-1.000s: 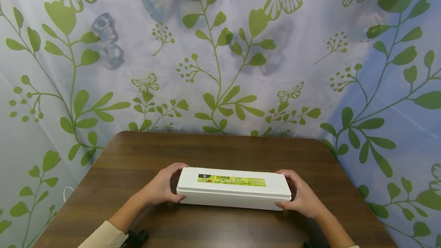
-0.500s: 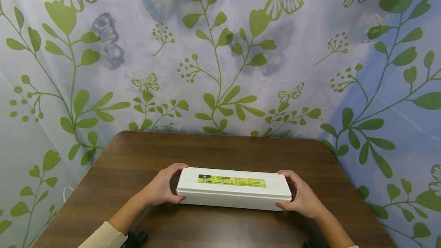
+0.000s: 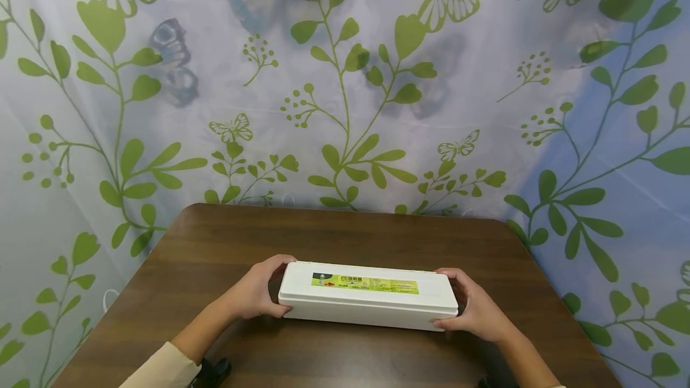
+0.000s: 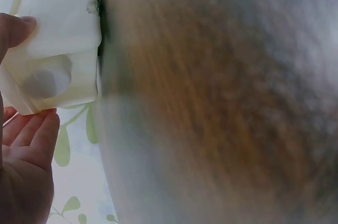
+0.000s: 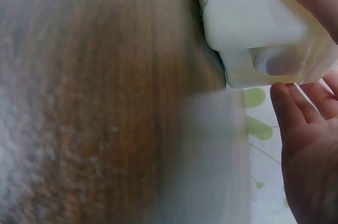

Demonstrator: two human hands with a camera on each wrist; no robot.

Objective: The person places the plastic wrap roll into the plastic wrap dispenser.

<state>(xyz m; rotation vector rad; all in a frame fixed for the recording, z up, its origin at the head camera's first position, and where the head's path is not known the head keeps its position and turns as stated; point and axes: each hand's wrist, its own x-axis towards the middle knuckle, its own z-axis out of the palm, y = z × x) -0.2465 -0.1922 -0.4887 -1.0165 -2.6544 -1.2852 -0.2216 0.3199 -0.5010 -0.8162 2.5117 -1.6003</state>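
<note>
A long white cling film box point(image 3: 369, 310) with a yellow-green printed label point(image 3: 365, 283) on its lid lies crosswise on the table in the head view. My left hand point(image 3: 253, 291) grips its left end, thumb on the near side and fingers at the far edge. At the opposite end my right hand point(image 3: 478, 310) holds it the same way. In the left wrist view the box's end point(image 4: 53, 76) shows a rounded recess, with the thumb on one face and fingertips against another. A similar recessed end point(image 5: 274, 63) appears between thumb and fingers in the right wrist view.
The dark brown wooden table point(image 3: 334, 235) has rounded far corners. Behind it hangs a pale curtain point(image 3: 345, 88) printed with green leaves and butterflies. A white cord loop point(image 3: 109, 299) shows by the table's left edge. Black straps point(image 3: 211, 372) sit at the wrists.
The head view has shifted slightly, so everything appears a little further right. Both hands keep their hold on the cling film box, which has not visibly moved on the table.
</note>
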